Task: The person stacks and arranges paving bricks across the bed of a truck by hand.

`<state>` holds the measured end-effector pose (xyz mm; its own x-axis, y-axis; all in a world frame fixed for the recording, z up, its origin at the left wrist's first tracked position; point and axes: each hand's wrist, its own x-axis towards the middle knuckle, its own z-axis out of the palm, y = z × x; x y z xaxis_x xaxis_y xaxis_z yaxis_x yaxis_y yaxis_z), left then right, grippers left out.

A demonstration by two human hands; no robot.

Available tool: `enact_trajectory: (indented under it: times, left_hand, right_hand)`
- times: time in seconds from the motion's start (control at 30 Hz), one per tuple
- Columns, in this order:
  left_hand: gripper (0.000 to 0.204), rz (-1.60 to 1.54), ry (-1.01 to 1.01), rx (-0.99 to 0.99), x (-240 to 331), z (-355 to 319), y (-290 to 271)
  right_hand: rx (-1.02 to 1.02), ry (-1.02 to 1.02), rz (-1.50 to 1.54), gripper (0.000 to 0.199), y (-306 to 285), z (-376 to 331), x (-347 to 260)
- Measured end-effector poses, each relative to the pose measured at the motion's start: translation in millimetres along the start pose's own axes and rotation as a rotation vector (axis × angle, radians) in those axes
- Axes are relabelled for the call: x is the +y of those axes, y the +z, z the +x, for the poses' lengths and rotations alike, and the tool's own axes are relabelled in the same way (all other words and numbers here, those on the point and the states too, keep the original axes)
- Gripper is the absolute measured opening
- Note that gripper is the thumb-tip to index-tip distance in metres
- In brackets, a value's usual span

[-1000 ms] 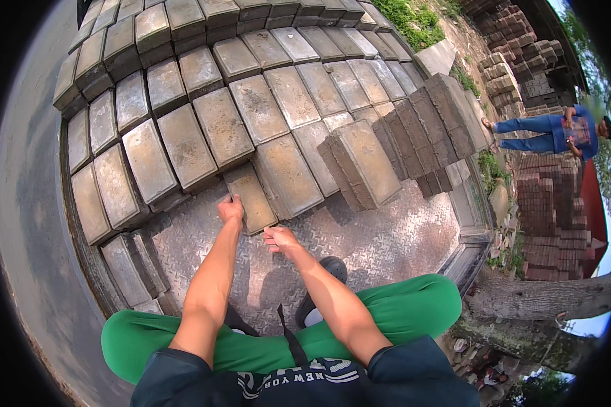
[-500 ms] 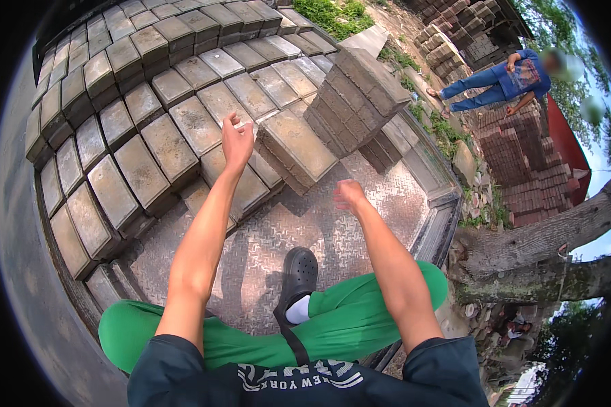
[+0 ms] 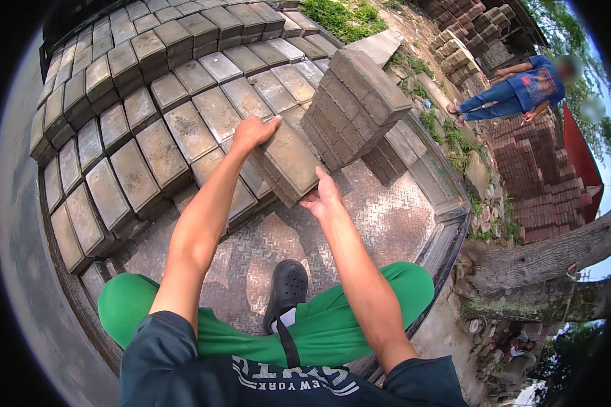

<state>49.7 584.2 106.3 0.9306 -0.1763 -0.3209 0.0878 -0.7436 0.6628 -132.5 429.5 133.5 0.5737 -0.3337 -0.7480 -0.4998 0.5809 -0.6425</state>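
Observation:
A grey-brown concrete paving block [image 3: 293, 157] lies on top of a small stack in front of me. My left hand [image 3: 254, 133] grips its far left edge, thumb stretched across the top and the other fingers mostly hidden. At its near right corner my right hand [image 3: 324, 195] holds on, thumb against the top edge and fingertips at the lower side. Just to the right rises a taller stack of paving blocks [image 3: 352, 112]. Rows of similar blocks [image 3: 157, 149] spread out to the left in stepped layers.
Patterned metal plate [image 3: 278, 234] forms the truck bed floor under my dark clog [image 3: 289, 288]. The bed's side rail [image 3: 448, 203] runs along the right. Beyond it stand a person in blue [image 3: 509, 91], reddish brick piles [image 3: 540, 176] and a tree trunk [image 3: 543, 261].
Both hands have come onto the paving block; the left moved right to its far edge, the right moved left to its near corner. The person beyond has shifted their arms.

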Motion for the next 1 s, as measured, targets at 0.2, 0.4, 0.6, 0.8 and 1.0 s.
enact_trajectory:
  times: [0.2,0.4,0.6,0.8,1.0]
  left_hand:
    - [0.085,0.023,-0.048,0.061,4.8,-12.2,-1.2]
    - [0.091,-0.049,-0.075,0.045,4.1,-21.7,0.7]
    - [0.097,-0.191,-0.172,0.061,-46.0,-59.9,-23.0]
    - [0.094,-0.171,-0.306,0.094,-135.4,-108.9,-66.0]
    - [0.093,-0.201,-0.599,0.185,-264.9,-169.3,-70.2]
  right_hand:
    - [0.207,-0.012,-0.001,0.061,10.7,-3.8,-0.6]
    - [0.073,-0.054,0.149,0.044,-7.2,15.2,5.9]
    - [0.010,-0.059,0.032,0.053,27.1,-56.0,12.3]
    - [-0.114,0.047,-0.153,0.048,66.9,-100.1,89.5]
    - [-0.235,0.296,-0.272,0.037,88.9,-111.7,230.6]
